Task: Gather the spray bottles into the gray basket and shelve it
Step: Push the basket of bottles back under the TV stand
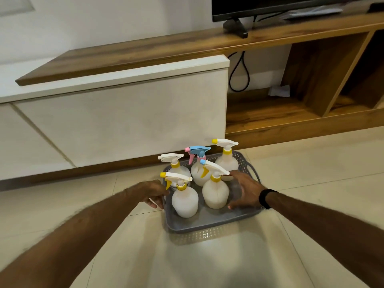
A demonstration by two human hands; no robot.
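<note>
While the long wooden TV unit (187, 46) with its white cabinet (116, 119) fills the background, the tiled floor (311, 183) below it carries the gray basket (207, 223). Five spray bottles stand upright in the basket: two in front (185, 200) (215, 193), three behind, the middle rear one with a blue and pink trigger head (197, 151). An open shelf (270, 113) lies to the right of the cabinet. The left hand (151, 193) curls around the basket's left rim. The right hand (245, 191), wearing a black wristband (267, 197), reaches inside the basket by its right wall, fingers spread and loosely curved, just beside the front right bottle; whether it grips anything cannot be told.
</note>
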